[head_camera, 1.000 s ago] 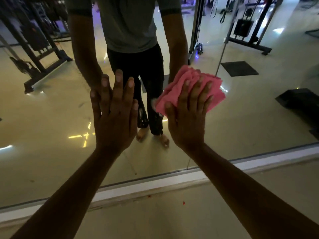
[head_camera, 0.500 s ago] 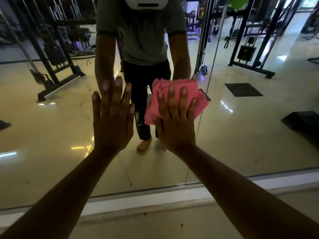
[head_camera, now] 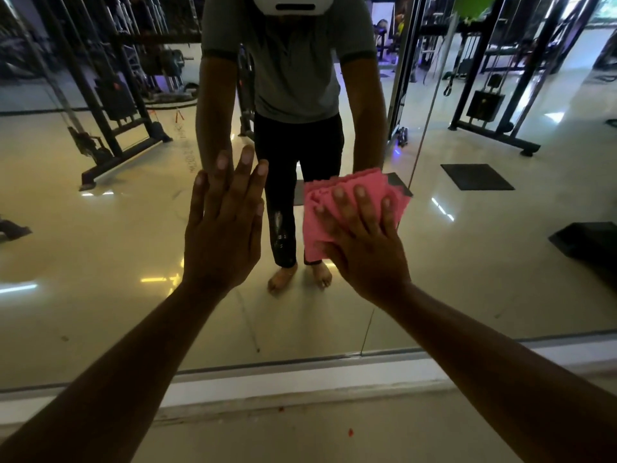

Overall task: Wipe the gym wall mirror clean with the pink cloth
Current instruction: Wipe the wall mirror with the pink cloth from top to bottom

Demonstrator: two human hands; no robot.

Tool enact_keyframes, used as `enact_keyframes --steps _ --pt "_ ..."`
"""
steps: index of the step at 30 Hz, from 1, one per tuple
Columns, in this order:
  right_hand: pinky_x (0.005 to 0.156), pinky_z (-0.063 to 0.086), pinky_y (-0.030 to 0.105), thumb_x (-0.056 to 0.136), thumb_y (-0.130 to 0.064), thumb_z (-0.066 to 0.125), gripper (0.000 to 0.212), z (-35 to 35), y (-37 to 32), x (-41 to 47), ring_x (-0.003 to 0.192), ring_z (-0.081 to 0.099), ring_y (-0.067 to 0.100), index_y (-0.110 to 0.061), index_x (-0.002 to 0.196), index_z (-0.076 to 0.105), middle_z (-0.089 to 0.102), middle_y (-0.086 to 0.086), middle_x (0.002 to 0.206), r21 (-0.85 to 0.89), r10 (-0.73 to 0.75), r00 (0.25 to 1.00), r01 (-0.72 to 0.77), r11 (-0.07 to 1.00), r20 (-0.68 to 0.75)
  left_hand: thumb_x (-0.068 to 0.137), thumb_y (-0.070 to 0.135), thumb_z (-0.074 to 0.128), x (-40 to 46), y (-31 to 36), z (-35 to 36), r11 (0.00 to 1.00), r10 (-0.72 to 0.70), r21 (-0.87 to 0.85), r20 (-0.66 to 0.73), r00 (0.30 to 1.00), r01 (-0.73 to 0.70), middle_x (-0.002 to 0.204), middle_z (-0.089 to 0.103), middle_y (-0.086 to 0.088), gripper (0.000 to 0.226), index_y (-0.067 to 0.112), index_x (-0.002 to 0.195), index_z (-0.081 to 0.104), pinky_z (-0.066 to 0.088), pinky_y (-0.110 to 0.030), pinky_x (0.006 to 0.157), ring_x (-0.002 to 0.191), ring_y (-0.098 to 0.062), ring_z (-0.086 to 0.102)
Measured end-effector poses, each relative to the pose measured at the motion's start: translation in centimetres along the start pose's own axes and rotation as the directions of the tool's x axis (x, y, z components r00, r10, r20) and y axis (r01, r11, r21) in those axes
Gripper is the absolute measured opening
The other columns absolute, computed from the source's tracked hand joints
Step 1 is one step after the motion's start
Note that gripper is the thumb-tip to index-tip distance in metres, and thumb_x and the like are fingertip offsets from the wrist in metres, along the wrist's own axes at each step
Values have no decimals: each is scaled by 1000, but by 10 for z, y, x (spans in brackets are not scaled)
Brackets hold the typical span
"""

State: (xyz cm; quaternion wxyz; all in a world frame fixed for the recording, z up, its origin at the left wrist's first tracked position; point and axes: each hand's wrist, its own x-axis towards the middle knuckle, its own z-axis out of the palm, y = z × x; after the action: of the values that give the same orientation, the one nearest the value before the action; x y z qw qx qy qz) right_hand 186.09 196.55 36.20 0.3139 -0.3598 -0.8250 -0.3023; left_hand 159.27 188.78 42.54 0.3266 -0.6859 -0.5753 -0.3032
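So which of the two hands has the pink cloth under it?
The right hand: it presses the pink cloth flat against the mirror. The left hand rests bare on the glass.

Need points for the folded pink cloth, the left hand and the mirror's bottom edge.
folded pink cloth [head_camera: 350, 188], head view: bare upper part above the fingers.
left hand [head_camera: 222, 235], head view: back of the hand, flat on the glass.
mirror's bottom edge [head_camera: 267, 365], head view: dark strip between the forearms.

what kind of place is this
Most likely a gym: the wall mirror reflects a cable machine and a weight rack on a glossy floor.
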Motion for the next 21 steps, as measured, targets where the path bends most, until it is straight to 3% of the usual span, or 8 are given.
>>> enact_keyframes --steps 4,5,9,12,14,16,18,21 --pt "132 5 73 114 -62 42 81 -20 -21 73 165 11 54 -13 173 19 10 25 179 110 470 876 -460 881 -110 118 24 41 0 -10 -5 999 45 0 24 999 -45 182 10 -9 60 13 173 20 12 -56 135 169 -31 2" --pt "132 5 73 113 -63 42 81 -20 -33 82 165 12 55 -12 172 20 10 26 179 111 453 883 -441 891 -121 118 24 40 0 -12 -5 999 51 -8 30 998 -51 182 10 -10 60 12 173 20 12 -56 136 169 -30 1" --pt "128 19 78 111 -56 59 86 7 -40 20 163 23 52 -22 175 12 13 20 180 -33 35 999 -36 999 -20 118 24 38 2 -15 -10 997 76 -17 54 996 -75 182 12 -10 59 12 173 19 16 -56 135 169 -30 4" --pt "124 23 80 112 -54 58 88 0 -32 13 165 13 51 -22 175 4 6 21 181 22 170 985 -170 985 -5 118 24 38 0 -26 -14 991 134 12 78 988 -136 182 9 -9 60 13 174 16 15 -54 136 169 -29 5" --pt "126 16 79 115 -56 48 80 -7 -49 55 164 11 55 -14 173 14 9 29 179 96 424 901 -416 904 -86 118 23 38 -2 -33 -14 984 166 47 91 982 -171 182 9 -10 61 13 174 15 15 -54 136 169 -29 5" --pt "126 13 81 114 -61 42 78 -10 -73 87 162 15 61 -11 172 23 12 33 176 128 505 853 -490 862 -133 117 22 41 -4 -37 -14 983 174 45 87 981 -179 182 10 -10 62 12 173 17 16 -55 135 169 -30 7" --pt "123 19 83 113 -65 42 81 3 -87 72 159 20 62 -15 173 22 13 32 175 87 367 924 -359 929 -105 117 22 42 -6 -36 -14 986 165 26 76 983 -167 181 13 -11 61 11 173 19 18 -56 134 168 -31 9" --pt "120 26 84 108 -61 61 100 24 -64 5 162 15 57 -21 176 0 13 27 178 -94 99 995 -97 991 23 118 23 38 -6 -36 -16 984 173 39 63 983 -176 181 13 -10 59 12 173 19 18 -54 135 168 -30 9"
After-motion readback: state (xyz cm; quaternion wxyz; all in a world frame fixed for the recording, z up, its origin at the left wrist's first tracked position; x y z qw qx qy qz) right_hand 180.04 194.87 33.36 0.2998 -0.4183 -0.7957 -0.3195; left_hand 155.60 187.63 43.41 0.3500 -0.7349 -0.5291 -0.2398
